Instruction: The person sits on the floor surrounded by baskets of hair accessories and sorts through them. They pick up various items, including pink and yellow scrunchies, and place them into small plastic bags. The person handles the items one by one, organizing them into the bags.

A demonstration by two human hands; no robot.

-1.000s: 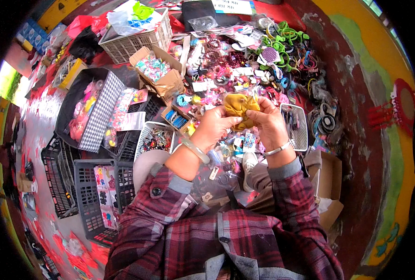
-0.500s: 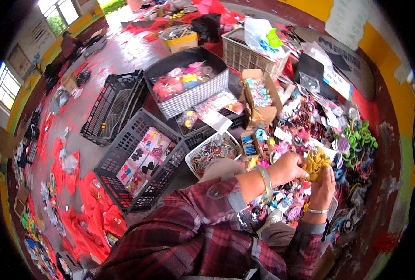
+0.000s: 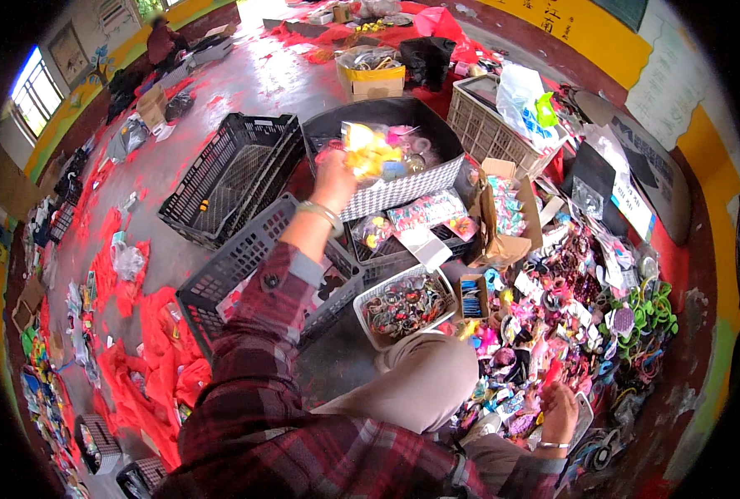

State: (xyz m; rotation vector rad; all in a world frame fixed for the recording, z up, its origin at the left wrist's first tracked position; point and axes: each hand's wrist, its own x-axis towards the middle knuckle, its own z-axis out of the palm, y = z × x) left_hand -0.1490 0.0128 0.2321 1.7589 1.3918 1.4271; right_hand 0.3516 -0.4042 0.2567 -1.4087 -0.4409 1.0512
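My left hand reaches out over the black-and-white checked basket. Its fingers are closed on a shiny clear packet with yellow contents, held at the basket's near left side. Pink and other packed pieces lie behind the packet in the basket. Low on the right, my right hand is curled beside the heap of hair ties and accessories. A small red piece shows just above its fingertips; whether the fingers hold it I cannot tell.
Black plastic crates stand left of the basket. A white tray of hair ties sits beyond my knee, near an open cardboard box. A beige crate stands behind. Red sheeting covers floor at left; a person is far off.
My left hand has left the mustard-yellow bunched piece both hands held and swung up-left to the checked basket. My right hand has lowered. The view has shifted, and that piece is no longer recognisable.
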